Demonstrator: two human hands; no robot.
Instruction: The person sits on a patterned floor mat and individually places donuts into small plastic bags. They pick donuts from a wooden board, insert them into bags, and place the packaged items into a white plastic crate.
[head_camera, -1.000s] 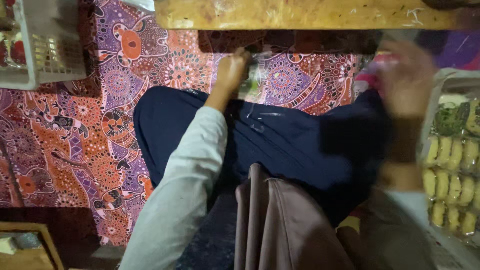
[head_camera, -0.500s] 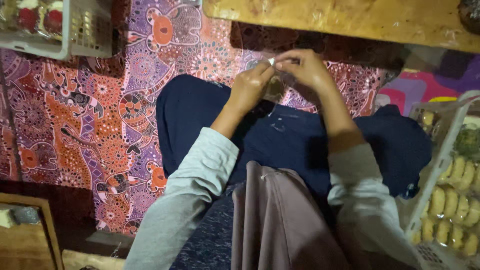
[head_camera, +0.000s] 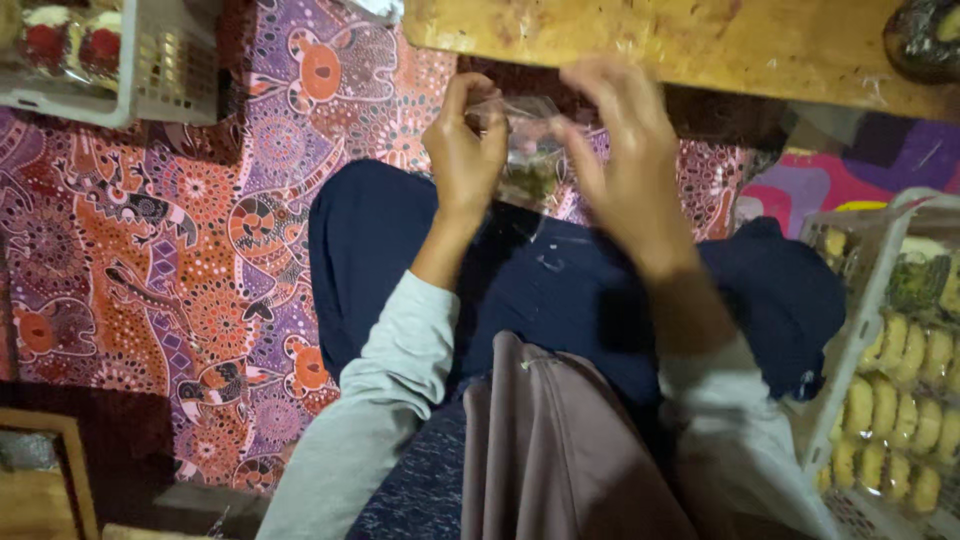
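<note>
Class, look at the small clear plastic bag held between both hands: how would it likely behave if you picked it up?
The clear plastic bag looks thin and crinkled, so probably floppy rather than stiff. It holds only a small dark-green lump, so it is likely light. The left hand and right hand pinch it at the edges, which suggests that the film may be slippery.

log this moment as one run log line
left hand: holds small clear plastic bag | right hand: holds same bag | right: basket of yellow pastries

Dim indoor light — right hand (head_camera: 625, 140) motion-blurred
</note>
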